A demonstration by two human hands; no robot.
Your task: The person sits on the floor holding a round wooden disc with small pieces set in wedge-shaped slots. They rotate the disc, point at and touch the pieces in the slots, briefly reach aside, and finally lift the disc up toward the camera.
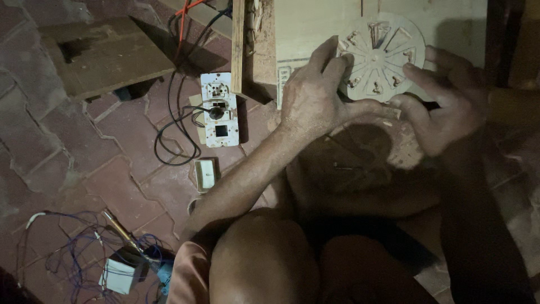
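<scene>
A round wooden disc [381, 56] with wedge-shaped cut-outs like wheel spokes is held up in front of me over a pale wooden board [315, 28]. My left hand [315, 95] grips the disc's left and lower edge, fingers spread over its face. My right hand [444, 101] holds its right edge, thumb and fingers curled around the rim. My bare knees [264, 259] fill the bottom of the view.
A white switch-and-socket board [218, 110] with black cables lies on the brick floor at centre left. A small white box [205, 174] sits below it. Tangled blue wires [84, 253] lie at bottom left. A wooden stool [107, 53] stands at upper left.
</scene>
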